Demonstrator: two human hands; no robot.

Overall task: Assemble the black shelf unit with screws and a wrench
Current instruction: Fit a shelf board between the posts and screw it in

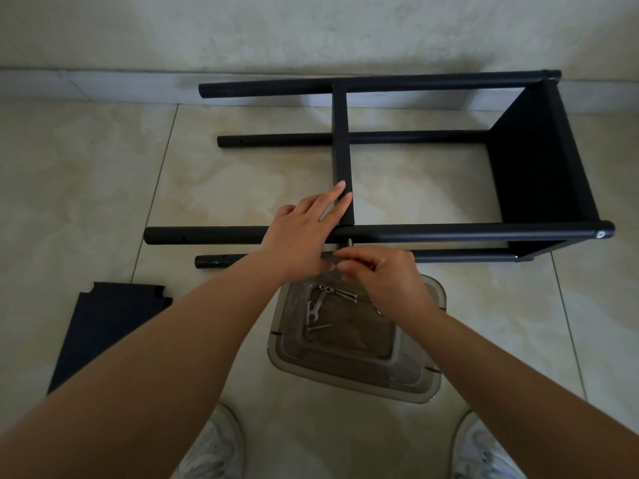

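Black metal shelf unit point(380, 233), partly assembled, lay on its side on the beige tiled floor point(86, 188), four round tubular legs running lengthwise, one panel fixed at its far-right end and a narrow black shelf panel point(341, 140) set crosswise between the legs.

Left hand point(304, 233): fingers straight and close together, resting flat across the nearest upper leg and the lower edge of the crosswise panel.

Right hand point(383, 274): just below that same leg, fingers curled, thumb and fingertips pinching a small flat grey metal wrench point(330, 257), held beneath a silver screw point(349, 242) protruding under the leg.

Clear square plastic container point(425, 385): on the floor directly below the shelf unit, beneath the right hand, holding loose silver screws point(342, 293) and a second small wrench point(316, 307).

Loose black notched shelf panel point(103, 326): flat on the floor, below and left of the shelf unit.

White shoes point(214, 444): at the bottom edge, well below the unit.
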